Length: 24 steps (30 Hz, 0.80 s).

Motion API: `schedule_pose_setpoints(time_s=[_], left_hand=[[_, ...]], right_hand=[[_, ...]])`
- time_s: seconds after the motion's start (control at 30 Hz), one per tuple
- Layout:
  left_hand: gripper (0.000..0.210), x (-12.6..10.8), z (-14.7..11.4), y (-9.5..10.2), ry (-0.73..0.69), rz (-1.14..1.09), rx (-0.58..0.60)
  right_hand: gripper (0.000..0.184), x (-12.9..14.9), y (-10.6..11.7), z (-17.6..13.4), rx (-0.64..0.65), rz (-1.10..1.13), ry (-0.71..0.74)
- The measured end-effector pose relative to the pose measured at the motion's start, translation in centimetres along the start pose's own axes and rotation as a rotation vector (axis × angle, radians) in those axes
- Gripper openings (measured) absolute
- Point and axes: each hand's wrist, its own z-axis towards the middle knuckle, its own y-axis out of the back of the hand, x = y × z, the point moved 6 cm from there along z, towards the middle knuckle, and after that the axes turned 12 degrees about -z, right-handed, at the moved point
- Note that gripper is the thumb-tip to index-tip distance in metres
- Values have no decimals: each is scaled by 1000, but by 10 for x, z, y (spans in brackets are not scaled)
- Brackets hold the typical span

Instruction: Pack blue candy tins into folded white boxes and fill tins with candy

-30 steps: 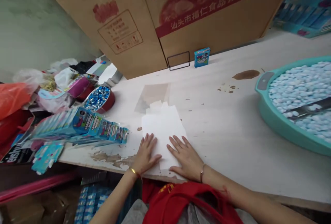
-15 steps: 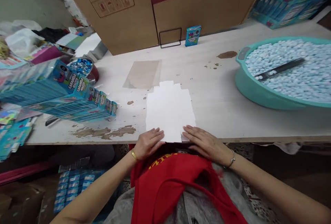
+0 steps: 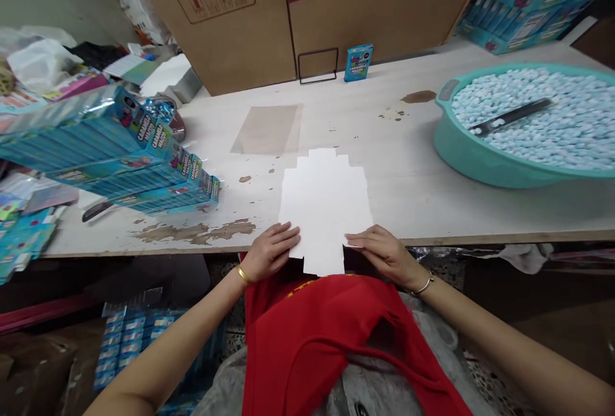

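A stack of flat white die-cut card blanks (image 3: 325, 204) lies on the pale wooden table (image 3: 423, 191), its near end hanging over the front edge. My left hand (image 3: 270, 251) grips the stack's near left corner. My right hand (image 3: 382, 253) grips its near right corner. Both thumbs seem tucked under the overhanging edge.
Stacks of blue boxes wrapped in film (image 3: 120, 159) lie at the left. A teal basin (image 3: 485, 159) of pale blue candies with a dark scoop (image 3: 509, 117) sits at the right. One blue box (image 3: 358, 62) and a wire stand (image 3: 317, 66) are before big cartons (image 3: 288, 12).
Both hands have slid the white stack toward me, from flat on the table until its near end overhangs the front edge. My view has dropped and shifted right.
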Motion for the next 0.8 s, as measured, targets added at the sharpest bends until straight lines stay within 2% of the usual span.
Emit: schedule_pose_setpoints(time_s=[0.1, 0.17, 0.2, 0.3, 0.37, 0.43, 0.53, 0.73, 0.8], left_hand=[[25, 2, 7, 8, 49, -162, -144], [21, 3, 16, 15, 151, -228, -215], [21, 1, 21, 17, 198, -230, -214], [24, -20, 41, 15, 245, -89, -76], [26, -38, 56, 8, 225, 62, 51], [26, -50, 70, -1, 230, 178, 131], [21, -58, 89, -11, 273, 265, 198], [21, -59, 110, -16, 293, 352, 356], [20, -59, 112, -14, 287, 347, 346]], right_hand=[[19, -3, 0, 1, -73, 89, -106], [19, -2, 2, 3, -80, 74, -111], [20, 0, 4, 4, -69, 37, -96], [24, 8, 15, 6, 0, -243, -74], [26, 11, 22, 5, 53, -466, -103], [30, 14, 25, 5, 78, -579, -144], [36, 16, 21, 8, 61, -586, -147], [33, 16, -8, 15, 18, -567, 112], [35, 14, -10, 14, -4, -534, 147]])
